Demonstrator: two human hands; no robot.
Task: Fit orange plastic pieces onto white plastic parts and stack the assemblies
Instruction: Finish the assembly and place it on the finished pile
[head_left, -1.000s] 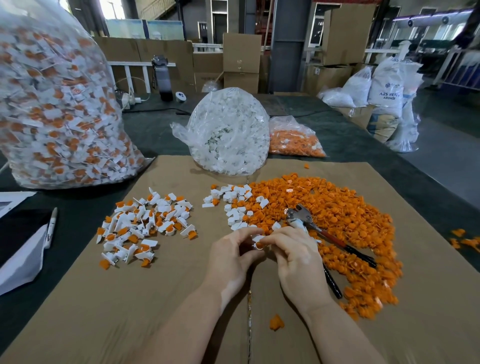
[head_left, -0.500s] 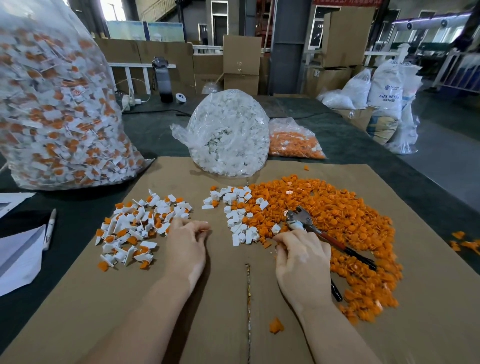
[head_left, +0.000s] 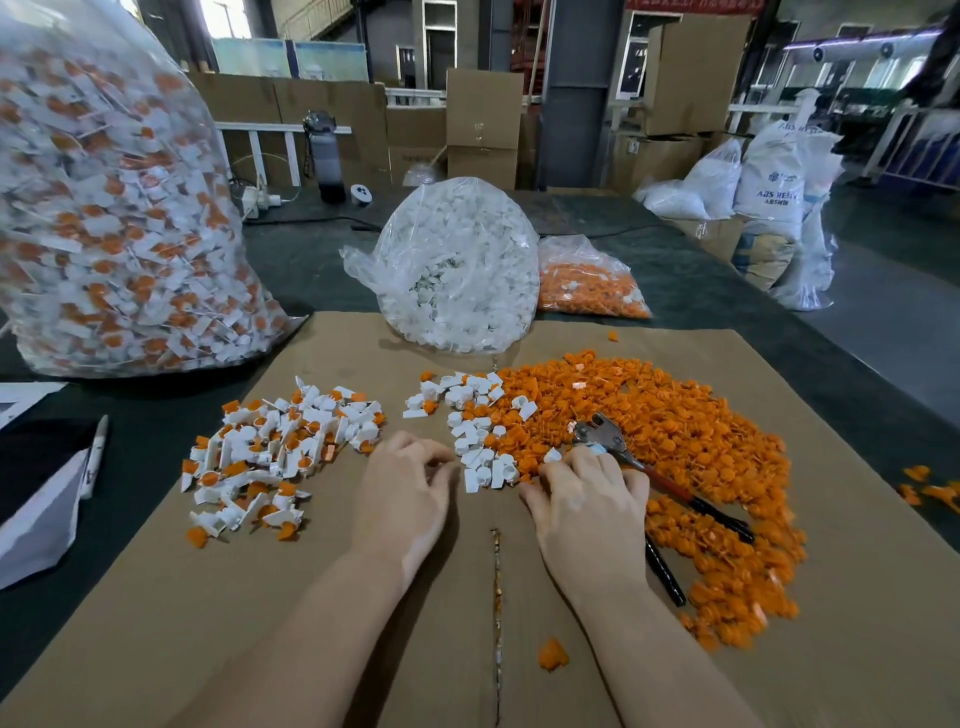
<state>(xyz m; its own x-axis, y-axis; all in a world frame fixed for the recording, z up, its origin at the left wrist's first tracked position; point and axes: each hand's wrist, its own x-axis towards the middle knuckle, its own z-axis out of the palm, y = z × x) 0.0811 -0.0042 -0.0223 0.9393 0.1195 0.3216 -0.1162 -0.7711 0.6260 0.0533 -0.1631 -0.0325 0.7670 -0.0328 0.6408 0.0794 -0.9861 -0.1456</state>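
Since half a second ago the left hand (head_left: 402, 493) has travelled from the edge of the finished pile back toward the middle, while the right hand (head_left: 589, 501) has stayed almost where it was.

From the head camera, the only view: the left hand lies palm down on the brown cardboard sheet (head_left: 156, 623), fingers loosely curled, and I see nothing held in it. Its fingertips (head_left: 441, 457) point up and to the right, toward the loose small white plastic parts (head_left: 480, 462), which lie just beside them — this hand is the nearer one to the white parts. The right hand is curled at the near edge of the wide heap of small orange plastic pieces (head_left: 675, 431); its fingertips are hidden in the heap, so I cannot tell if they already pinch one piece. Just behind that hand lie metal pliers with dark handles (head_left: 602, 434).

The pile of finished white-and-orange assemblies (head_left: 270, 457) is to the left of the left hand, near but apart from it.

My judgement: each hand is picking one part for the next fitting — white by the left, orange by the right.
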